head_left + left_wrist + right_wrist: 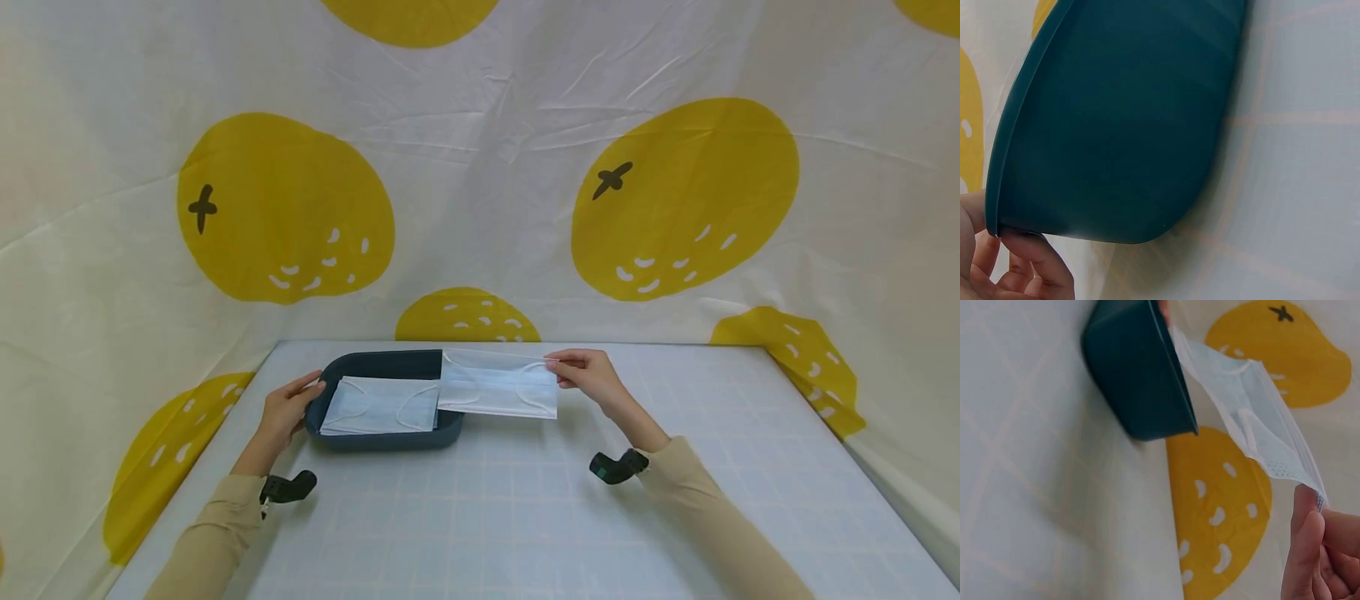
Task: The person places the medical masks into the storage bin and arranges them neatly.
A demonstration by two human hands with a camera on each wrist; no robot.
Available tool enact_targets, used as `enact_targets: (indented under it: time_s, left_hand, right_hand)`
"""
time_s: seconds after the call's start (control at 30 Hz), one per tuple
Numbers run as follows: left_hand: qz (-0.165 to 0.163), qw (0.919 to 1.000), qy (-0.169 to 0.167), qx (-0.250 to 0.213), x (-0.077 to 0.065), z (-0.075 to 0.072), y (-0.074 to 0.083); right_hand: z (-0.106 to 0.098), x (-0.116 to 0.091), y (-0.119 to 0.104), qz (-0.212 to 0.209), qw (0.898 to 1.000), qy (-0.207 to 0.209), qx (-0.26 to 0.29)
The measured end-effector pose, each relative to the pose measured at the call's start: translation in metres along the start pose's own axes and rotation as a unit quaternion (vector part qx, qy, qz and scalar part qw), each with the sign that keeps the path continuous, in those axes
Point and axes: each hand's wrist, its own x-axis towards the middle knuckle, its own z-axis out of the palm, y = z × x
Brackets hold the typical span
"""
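A dark teal plastic basin stands on the table, with light blue face masks lying flat inside it. My left hand grips the basin's left rim; the left wrist view shows its fingers curled under the lip beside the basin wall. By its right corner, a face mask is pinched between thumb and fingertips of my right hand. This mask stretches over the basin's right end, its ear loops showing, and its left edge overlaps the basin in the head view.
The table has a pale checked cover. Behind and beside it hangs a white cloth printed with yellow fruit. A dark camera mount sits on each wrist, the left one and the right one.
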Motion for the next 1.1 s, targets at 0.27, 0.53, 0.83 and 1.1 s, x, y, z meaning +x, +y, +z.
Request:
enact_targets:
  time_s: [0.27, 0.53, 0.83, 1.1]
  left_hand:
    - [0.007, 1.0, 0.003, -0.001, 0.003, 0.0, 0.001]
    - [0.003, 1.0, -0.005, 0.003, 0.003, 0.001, 0.001]
    - [-0.004, 0.9999, -0.011, -0.001, 0.002, 0.001, 0.002]
    - [-0.001, 1.0, -0.009, -0.002, 0.001, 0.0, 0.001]
  right_hand:
    - [0.029, 0.004, -0.013, 0.0, 0.999, -0.017, 0.029]
    - [0.056, 0.008, -0.022, -0.004, 0.999, -0.033, 0.041]
    - [0.08, 0.013, -0.026, 0.001, 0.997, -0.043, 0.06]
    - [0.101, 0.014, -0.033, 0.01, 0.995, -0.051, 0.086]
